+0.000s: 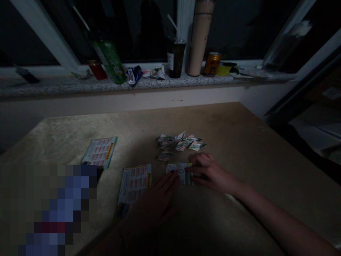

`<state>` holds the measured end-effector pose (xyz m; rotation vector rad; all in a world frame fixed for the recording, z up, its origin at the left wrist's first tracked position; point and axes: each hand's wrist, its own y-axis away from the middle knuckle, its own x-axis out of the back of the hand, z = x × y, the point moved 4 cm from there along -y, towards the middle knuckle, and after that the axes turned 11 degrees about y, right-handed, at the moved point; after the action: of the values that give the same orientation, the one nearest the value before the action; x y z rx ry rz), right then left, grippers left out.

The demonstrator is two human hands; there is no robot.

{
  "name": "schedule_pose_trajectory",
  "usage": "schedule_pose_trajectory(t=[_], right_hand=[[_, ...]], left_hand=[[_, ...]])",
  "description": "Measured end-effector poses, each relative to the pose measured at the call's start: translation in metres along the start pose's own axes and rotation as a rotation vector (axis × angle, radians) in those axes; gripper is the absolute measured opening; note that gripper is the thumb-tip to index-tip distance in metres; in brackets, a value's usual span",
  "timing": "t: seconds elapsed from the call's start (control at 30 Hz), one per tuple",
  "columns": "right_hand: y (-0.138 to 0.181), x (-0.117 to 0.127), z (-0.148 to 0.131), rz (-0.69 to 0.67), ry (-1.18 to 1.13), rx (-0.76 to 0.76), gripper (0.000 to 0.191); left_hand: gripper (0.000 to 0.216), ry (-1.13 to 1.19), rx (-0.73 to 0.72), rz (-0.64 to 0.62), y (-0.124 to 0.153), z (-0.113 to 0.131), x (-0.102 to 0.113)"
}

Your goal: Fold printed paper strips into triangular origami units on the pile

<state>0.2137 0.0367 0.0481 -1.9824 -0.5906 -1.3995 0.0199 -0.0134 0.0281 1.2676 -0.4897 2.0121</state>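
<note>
A small folded printed paper [180, 172] lies on the tan table [239, 142] in front of me. My left hand [157, 201] rests flat, its fingertips pressing the paper's left edge. My right hand [210, 172] lies on the table at the paper's right edge, fingers bent and pressing on it. Just beyond the paper sits a cluster of several folded paper pieces [179, 144]. Two flat printed leaflets lie to the left, one [134, 183] beside my left hand and one [99, 152] farther left.
A stone window sill [66, 85] runs along the back with a green bottle [110, 60], a red jar [97, 70], a dark cup with a straw [175, 58], a tall beige tumbler [199, 39], a gold can [212, 64] and wrappers. A blurred patch covers the lower left.
</note>
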Motion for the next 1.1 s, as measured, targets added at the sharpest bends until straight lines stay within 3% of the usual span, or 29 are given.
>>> schedule_pose_trajectory(t=[0.27,0.63,1.1], right_hand=[[0.0001,0.0026,-0.0018,0.012,0.003,0.045,0.047],[-0.0024,0.0054,0.0000,-0.053,-0.100,0.097,0.027],[-0.0032,0.0031,0.0003,-0.109,-0.197,0.104,0.024]], left_hand=[[0.072,0.043,-0.032,-0.038,0.0024,-0.0012,0.0050],[0.071,-0.038,-0.065,-0.125,0.0046,0.0077,0.0071],[0.050,-0.045,-0.173,-0.053,0.0043,0.0039,0.0103]])
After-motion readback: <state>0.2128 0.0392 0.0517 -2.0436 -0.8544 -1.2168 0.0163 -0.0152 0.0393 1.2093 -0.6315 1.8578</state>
